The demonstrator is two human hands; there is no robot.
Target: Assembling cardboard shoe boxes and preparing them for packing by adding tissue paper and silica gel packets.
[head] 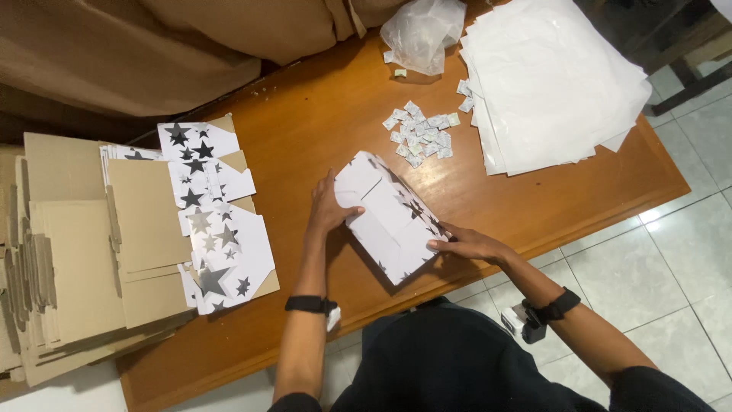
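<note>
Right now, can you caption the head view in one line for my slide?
Both hands, left hand and right hand, press on a white star-printed box on a wooden table, flat boxes stacked beside.
</note>
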